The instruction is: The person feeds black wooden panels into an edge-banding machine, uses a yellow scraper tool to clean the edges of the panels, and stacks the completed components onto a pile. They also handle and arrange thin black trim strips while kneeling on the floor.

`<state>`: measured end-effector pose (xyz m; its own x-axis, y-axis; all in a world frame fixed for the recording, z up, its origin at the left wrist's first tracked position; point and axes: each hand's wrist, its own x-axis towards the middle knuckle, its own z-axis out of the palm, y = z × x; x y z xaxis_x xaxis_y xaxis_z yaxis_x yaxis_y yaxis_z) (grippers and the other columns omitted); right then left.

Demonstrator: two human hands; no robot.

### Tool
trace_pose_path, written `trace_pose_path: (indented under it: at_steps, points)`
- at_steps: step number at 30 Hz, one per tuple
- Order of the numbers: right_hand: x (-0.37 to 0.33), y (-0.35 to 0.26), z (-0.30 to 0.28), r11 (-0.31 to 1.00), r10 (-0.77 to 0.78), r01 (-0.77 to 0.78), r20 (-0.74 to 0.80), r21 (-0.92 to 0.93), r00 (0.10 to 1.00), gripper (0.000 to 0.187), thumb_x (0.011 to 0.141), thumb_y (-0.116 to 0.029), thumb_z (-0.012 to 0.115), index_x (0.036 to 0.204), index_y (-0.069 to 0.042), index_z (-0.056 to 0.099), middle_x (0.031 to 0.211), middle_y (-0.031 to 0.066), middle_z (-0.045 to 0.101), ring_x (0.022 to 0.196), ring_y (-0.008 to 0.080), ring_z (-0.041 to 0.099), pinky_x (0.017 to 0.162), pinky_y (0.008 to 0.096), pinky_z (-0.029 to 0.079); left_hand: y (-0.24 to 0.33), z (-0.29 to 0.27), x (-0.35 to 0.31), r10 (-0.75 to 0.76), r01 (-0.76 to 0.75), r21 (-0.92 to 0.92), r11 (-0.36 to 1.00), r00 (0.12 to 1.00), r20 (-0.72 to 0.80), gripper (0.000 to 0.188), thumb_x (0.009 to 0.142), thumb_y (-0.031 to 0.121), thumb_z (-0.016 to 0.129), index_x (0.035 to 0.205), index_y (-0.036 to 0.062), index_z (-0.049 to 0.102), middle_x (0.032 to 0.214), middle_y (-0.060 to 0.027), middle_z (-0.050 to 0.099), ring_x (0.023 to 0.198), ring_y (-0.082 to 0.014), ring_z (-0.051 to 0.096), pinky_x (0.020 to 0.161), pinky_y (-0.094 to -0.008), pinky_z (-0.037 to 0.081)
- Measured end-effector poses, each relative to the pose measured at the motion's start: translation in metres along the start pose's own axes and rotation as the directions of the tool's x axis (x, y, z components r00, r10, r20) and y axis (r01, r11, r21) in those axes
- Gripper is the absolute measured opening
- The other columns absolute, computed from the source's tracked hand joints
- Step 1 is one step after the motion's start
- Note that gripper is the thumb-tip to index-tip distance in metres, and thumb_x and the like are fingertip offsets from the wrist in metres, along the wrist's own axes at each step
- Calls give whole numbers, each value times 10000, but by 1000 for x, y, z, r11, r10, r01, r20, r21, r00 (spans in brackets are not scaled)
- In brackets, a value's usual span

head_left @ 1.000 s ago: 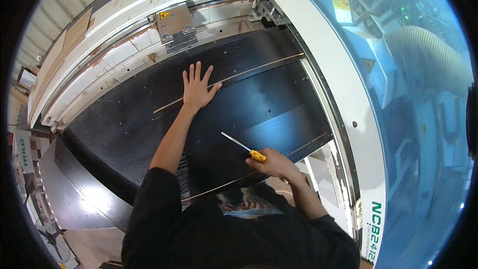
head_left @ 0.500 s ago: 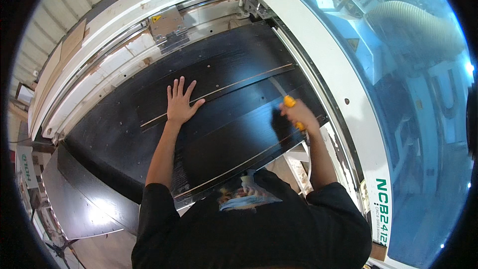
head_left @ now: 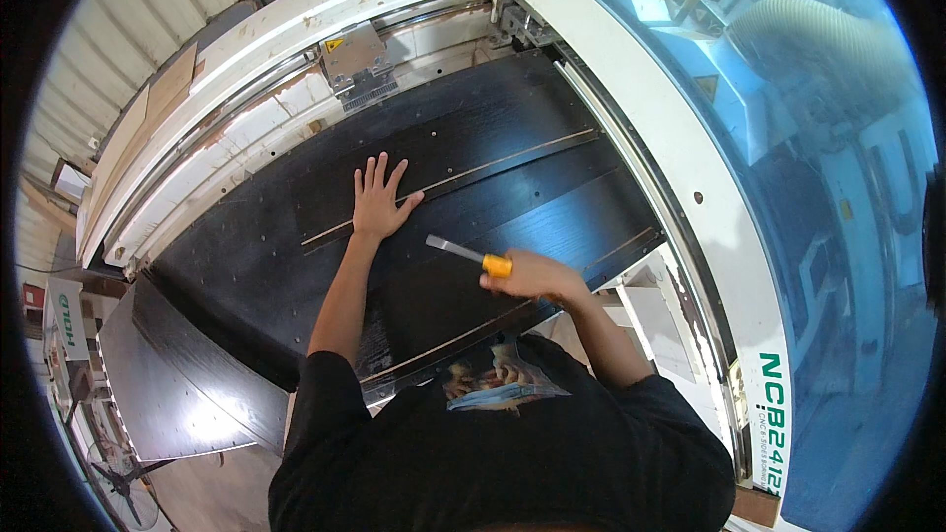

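Observation:
My left hand point(head_left: 379, 199) lies flat with fingers spread on a large dark board point(head_left: 493, 148), right beside a thin pale cut line point(head_left: 473, 174) running across it. My right hand point(head_left: 532, 278) is closed on the yellow handle of a chisel-like tool point(head_left: 468, 254). Its metal blade points left toward my left hand and hovers just above the board. A second pale cut line point(head_left: 552, 281) crosses the board nearer to me.
The board lies on a white machine bed point(head_left: 227, 153) with a grey metal block point(head_left: 353, 54) at the far edge. A white rail point(head_left: 690, 207) and a blue-tinted guard point(head_left: 818, 187) run along the right. Another dark panel point(head_left: 168, 374) sits lower left.
My right hand has brought the tool back from the right edge of the board toward the middle, blade now pointing at my left hand. The left hand stays flat on the board.

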<state>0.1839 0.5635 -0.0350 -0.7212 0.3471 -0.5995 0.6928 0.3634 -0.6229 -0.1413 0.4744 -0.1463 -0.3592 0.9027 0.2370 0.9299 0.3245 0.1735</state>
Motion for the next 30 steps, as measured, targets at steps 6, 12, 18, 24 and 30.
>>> trace_pose_path:
  at_steps: [6, 12, 18, 24, 30]
  points:
    - [-42, 39, -2, 986, -26, 36, -64, 161, 998, 492, 912, -548, 707, 932, -56, 702, 728, 48, 655, 591, 152, 601, 514, 316, 464, 4, -4, 1, 5, -6, 12, 1000, 1000, 8, 767, 976, 703, 471, 1582, 237, 412, 1681, -169, 254, 1561, -393, 194, 1252, -582, 125]
    - [-82, 189, -57, 777, 457, -51, -506, 627, 731, 438, 947, -487, 699, 877, -55, 707, 617, 38, 595, 514, 141, 568, 479, 318, 457, 4, -4, -2, 0, 0, 16, 1000, 1000, 18, 730, 984, 675, 485, 1577, 253, 423, 1688, -152, 251, 1565, -393, 182, 1257, -573, 118]
    - [-139, 313, -4, 830, 430, -452, -891, 327, 143, 471, 948, -463, 696, 984, 7, 700, 799, 210, 713, 747, 347, 712, 682, 459, 549, 9, -9, 0, 24, -24, -27, 999, 1000, 10, 719, 986, 682, 471, 1559, 248, 459, 1678, -153, 279, 1552, -414, 210, 1249, -590, 129]
    - [-173, 344, 67, 712, 554, -495, -832, 498, -40, 589, 937, -586, 663, 1151, -39, 715, 987, 238, 739, 959, 431, 713, 811, 494, 551, 10, -13, -18, 23, -23, -16, 1000, 999, 26, 698, 993, 656, 483, 1555, 241, 464, 1675, -155, 285, 1548, -419, 215, 1247, -592, 138]
    - [-156, 303, 58, 914, 288, -241, -941, 326, -179, 487, 925, -374, 755, 1219, 6, 672, 1130, 232, 713, 1055, 401, 688, 918, 465, 530, -3, -34, -55, 1, 6, -112, 994, 998, 57, 670, 996, 612, 517, 1539, 222, 479, 1669, -154, 296, 1552, -411, 213, 1249, -584, 142]
